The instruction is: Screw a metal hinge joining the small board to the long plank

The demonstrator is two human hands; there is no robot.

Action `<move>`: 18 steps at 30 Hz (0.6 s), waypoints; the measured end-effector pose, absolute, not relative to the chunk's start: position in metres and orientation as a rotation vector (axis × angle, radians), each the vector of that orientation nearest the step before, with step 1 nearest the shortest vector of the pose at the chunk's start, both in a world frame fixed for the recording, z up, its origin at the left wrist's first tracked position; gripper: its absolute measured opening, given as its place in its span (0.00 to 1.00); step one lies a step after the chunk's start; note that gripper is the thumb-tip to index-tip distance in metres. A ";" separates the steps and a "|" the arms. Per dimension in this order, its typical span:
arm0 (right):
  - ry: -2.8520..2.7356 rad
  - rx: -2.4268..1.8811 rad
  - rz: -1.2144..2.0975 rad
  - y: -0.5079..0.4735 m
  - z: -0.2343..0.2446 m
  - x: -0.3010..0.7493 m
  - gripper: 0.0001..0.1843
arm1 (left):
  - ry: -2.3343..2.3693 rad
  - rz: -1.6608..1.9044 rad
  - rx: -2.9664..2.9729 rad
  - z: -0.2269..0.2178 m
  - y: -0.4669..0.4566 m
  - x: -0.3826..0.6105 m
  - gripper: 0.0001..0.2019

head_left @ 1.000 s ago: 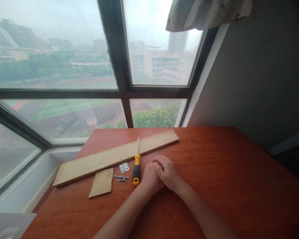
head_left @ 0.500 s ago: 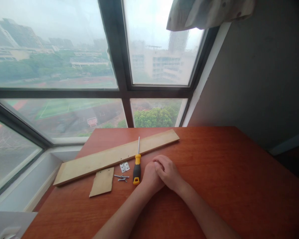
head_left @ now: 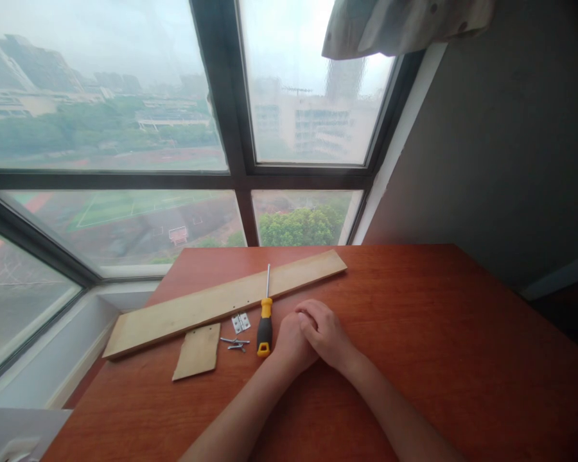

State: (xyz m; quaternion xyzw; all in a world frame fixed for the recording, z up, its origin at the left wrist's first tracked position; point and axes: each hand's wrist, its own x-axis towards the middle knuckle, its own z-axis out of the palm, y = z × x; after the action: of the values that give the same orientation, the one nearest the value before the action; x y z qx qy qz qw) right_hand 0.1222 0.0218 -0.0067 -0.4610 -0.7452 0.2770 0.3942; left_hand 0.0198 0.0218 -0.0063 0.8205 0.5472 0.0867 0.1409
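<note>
My left hand (head_left: 293,339) and my right hand (head_left: 326,326) rest clasped together on the table, both closed, with the right fingers folded over the left ones. No object shows in either. Just left of them lies a screwdriver (head_left: 264,327) with a yellow and black handle, its shaft across a long wooden board (head_left: 187,307). Beside the handle are a silver hinge (head_left: 241,323) and several screws (head_left: 235,344). A small wooden piece (head_left: 197,351) with two holes along its upper edge lies against the board's near side.
The reddish-brown wooden table (head_left: 438,333) reaches to large windows (head_left: 313,115) at the back and left. A grey wall (head_left: 491,147) stands on the right. Some fabric (head_left: 404,29) hangs at the top.
</note>
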 end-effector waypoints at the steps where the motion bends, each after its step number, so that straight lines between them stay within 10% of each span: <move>1: -1.890 -1.168 0.702 0.022 -0.007 0.122 0.09 | 1.565 0.243 2.383 -0.007 0.022 0.020 0.12; 18: -1.887 -1.166 0.690 0.021 -0.008 0.123 0.10 | 1.532 0.203 2.400 -0.005 0.022 0.019 0.14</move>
State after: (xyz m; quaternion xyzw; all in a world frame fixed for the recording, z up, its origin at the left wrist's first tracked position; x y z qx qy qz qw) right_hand 0.1234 0.0214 -0.0083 -0.4603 -0.7452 0.2726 0.3981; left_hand 0.0190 0.0222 -0.0052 0.8321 0.5312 0.0705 0.1428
